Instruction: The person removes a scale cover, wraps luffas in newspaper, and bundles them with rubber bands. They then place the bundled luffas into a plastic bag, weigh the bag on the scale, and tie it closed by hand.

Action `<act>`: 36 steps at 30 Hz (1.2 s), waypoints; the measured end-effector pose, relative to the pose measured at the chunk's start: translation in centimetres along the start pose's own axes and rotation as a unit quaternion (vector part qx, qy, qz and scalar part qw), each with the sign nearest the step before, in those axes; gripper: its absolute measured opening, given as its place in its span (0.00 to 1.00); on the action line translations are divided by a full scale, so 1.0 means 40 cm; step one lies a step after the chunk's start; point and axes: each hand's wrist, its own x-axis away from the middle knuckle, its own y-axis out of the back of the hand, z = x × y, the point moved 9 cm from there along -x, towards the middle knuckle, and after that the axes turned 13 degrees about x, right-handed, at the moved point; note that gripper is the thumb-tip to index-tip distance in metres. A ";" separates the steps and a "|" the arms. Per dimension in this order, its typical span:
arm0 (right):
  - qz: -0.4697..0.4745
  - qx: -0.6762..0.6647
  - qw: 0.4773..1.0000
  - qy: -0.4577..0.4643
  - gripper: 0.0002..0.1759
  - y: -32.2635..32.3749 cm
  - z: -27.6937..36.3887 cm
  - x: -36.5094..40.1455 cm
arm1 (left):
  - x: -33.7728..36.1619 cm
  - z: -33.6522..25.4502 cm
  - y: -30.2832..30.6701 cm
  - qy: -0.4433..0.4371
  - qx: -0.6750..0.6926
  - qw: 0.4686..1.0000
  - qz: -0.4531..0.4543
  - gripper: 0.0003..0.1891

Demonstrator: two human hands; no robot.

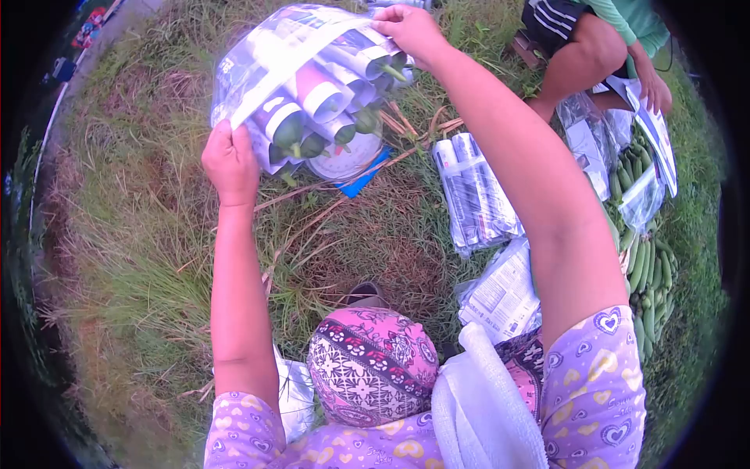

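A clear plastic bag [269, 66] full of paper-wrapped green gourds [324, 102] is held up in front of me, its mouth facing me. Several stem ends stick out of the paper rolls. My left hand [232, 162] pinches the bag's rim at the lower left, fingers closed. At the upper right, my right hand [416, 33] grips the other side of the rim between thumb and fingers. Below the bag is a round-dial scale [348, 159] with a blue base [366, 173], partly hidden by the bag.
Another packed bag of paper rolls [476, 191] lies on the grass to the right, near folded newspaper [504, 293]. Loose green gourds [648, 273] are heaped farther right. A crouching person [598, 47] handles paper sheets [656, 141] there. Dry stalks [312, 215] cross the grass.
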 end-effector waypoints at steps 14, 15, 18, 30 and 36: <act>0.187 -0.182 0.965 0.012 0.11 0.296 0.119 0.739 | 0.109 -0.047 0.044 -0.024 -0.123 0.989 0.079 0.14; 0.197 -0.214 0.956 0.040 0.10 0.306 0.158 0.804 | 0.114 -0.077 0.047 -0.039 -0.129 0.988 0.072 0.16; 0.132 0.043 0.953 0.269 0.07 0.360 0.344 0.966 | 0.121 -0.118 0.049 -0.035 -0.202 0.975 0.087 0.26; 0.006 0.358 0.889 0.284 0.13 0.611 0.673 1.437 | 0.048 -0.545 -0.069 -0.136 -0.135 0.970 0.146 0.28; -0.104 0.279 0.895 0.332 0.15 0.735 0.609 1.608 | 0.221 -0.928 -0.373 -0.305 -0.038 0.894 0.325 0.23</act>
